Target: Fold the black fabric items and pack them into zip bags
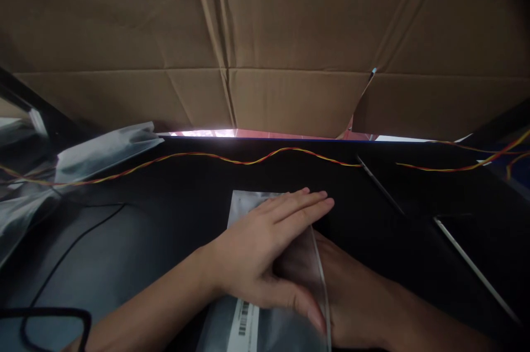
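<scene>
A clear plastic bag (pixel 244 208) with a white barcode label (pixel 244 324) lies in front of me at the bottom middle. My left hand (pixel 265 247) rests flat across its upper face, fingers stretched to the right and thumb held apart. Underneath the bag, coming in from the right, is my right hand (pixel 345 285); the bag's right edge crosses it. The fingers of that hand are hidden by the bag and my left hand. What the bag contains, if anything, I cannot make out.
A twisted red and yellow wire (pixel 199 154) runs across the black table (pixel 165 230). Crumpled translucent plastic (pixel 103 150) and a thin black cable (pixel 83 236) lie on the left. Dark flat panels (pixel 476 263) with shiny edges are on the right. Cardboard (pixel 290 20) stands behind.
</scene>
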Demonstrator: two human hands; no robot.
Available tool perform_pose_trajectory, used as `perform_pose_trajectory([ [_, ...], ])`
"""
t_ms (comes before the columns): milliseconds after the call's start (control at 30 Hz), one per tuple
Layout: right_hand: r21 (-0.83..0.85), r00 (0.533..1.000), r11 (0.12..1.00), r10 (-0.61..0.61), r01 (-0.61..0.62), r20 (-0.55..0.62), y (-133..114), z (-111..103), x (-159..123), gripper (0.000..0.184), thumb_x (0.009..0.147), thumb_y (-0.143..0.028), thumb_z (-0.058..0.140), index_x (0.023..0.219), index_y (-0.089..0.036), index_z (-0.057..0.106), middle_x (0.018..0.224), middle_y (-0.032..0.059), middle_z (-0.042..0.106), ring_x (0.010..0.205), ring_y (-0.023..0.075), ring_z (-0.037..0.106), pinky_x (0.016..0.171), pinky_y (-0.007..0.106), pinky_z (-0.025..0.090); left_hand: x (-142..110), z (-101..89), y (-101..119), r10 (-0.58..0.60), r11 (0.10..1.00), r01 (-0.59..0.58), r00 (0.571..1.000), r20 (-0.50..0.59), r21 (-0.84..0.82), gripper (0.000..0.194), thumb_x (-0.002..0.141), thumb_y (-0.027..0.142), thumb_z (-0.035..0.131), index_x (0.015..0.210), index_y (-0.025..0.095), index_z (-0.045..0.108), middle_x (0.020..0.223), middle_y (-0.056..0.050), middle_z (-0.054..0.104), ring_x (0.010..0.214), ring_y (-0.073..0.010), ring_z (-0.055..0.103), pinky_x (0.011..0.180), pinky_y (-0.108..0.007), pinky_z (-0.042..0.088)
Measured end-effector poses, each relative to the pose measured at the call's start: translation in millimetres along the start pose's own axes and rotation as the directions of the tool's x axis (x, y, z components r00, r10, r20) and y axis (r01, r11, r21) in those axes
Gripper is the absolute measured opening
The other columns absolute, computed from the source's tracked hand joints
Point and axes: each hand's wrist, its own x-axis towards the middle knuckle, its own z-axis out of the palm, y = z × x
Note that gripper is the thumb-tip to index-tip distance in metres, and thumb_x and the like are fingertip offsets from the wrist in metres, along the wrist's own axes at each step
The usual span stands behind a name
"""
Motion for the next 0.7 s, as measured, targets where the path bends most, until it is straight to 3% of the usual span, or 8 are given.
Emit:
perform_pose_trajectory([
  [67,0.113,0.996,0.993,-0.045,0.036,0.083,4,-16,-5,0.056,0.102,-0.035,0.071,0.156,-0.030,0.058,0.154,0.0088,0.067,0.144,0.0314,0.061,0.120,0.049,0.053,-4,-13.6,-4,-0.062,0.998,0.061,0.997,0.051,0.018,0.118,0.078,0.076,0.085,0.171,0.025,0.032,0.174,-0.019,0.039,0.162,-0.0424,0.035,0.132,-0.069,0.028],
  [133,0.206,0.992,0.978,-0.011,-0.015,0.126,11,-30,-11,0.044,0.106,-0.031,0.066,0.150,-0.031,0.065,0.153,0.0069,0.069,0.143,0.0272,0.064,0.121,0.046,0.051,-10,-26.4,-11,-0.172,0.984,0.161,0.975,0.143,0.081,0.123,0.072,0.077,0.089,0.170,0.026,0.036,0.175,-0.020,0.038,0.164,-0.0459,0.029,0.131,-0.075,0.020],
  [233,0.161,0.994,0.987,-0.014,-0.005,0.112,19,-34,-15,0.037,0.108,-0.032,0.065,0.144,-0.028,0.071,0.152,0.0072,0.069,0.149,0.0266,0.058,0.128,0.046,0.043,-15,-32.7,-20,-0.281,0.956,0.249,0.931,0.233,0.157,0.134,0.064,0.080,0.091,0.171,0.025,0.033,0.175,-0.022,0.033,0.166,-0.0490,0.018,0.130,-0.080,0.012],
  [333,0.055,0.989,0.995,-0.089,0.083,0.118,17,-15,-8,0.044,0.107,-0.033,0.065,0.150,-0.023,0.065,0.152,0.0111,0.068,0.153,0.0285,0.052,0.131,0.050,0.038,-14,-24.9,-22,-0.264,0.961,0.232,0.929,0.258,0.147,0.143,0.057,0.081,0.093,0.172,0.022,0.032,0.175,-0.022,0.032,0.166,-0.0489,0.018,0.131,-0.078,0.004],
  [500,0.068,0.998,0.997,-0.044,0.040,0.047,13,21,24,0.075,0.090,-0.040,0.087,0.157,-0.029,0.055,0.143,0.0132,0.070,0.152,0.0368,0.052,0.124,0.063,0.046,-9,-11.6,-15,-0.163,0.987,0.161,0.946,0.279,0.028,0.142,0.056,0.077,0.096,0.171,0.025,0.033,0.175,-0.016,0.037,0.166,-0.0452,0.023,0.135,-0.073,0.004],
  [567,0.103,0.999,0.994,-0.049,0.049,0.000,14,24,35,0.082,0.084,-0.045,0.091,0.156,-0.032,0.056,0.143,0.0135,0.069,0.152,0.0417,0.052,0.121,0.071,0.046,-8,-9.3,-13,-0.156,0.987,0.158,0.954,0.256,0.014,0.141,0.055,0.076,0.097,0.171,0.025,0.035,0.174,-0.015,0.038,0.165,-0.0458,0.025,0.134,-0.073,0.008],
  [700,0.153,0.995,0.983,-0.089,0.096,-0.050,18,11,36,0.068,0.089,-0.046,0.086,0.151,-0.037,0.060,0.142,0.0113,0.069,0.146,0.0426,0.057,0.117,0.073,0.049,-6,-7.4,-11,-0.130,0.991,0.133,0.967,0.220,0.002,0.140,0.054,0.075,0.098,0.170,0.026,0.037,0.172,-0.016,0.044,0.163,-0.0476,0.031,0.132,-0.077,0.012],
])
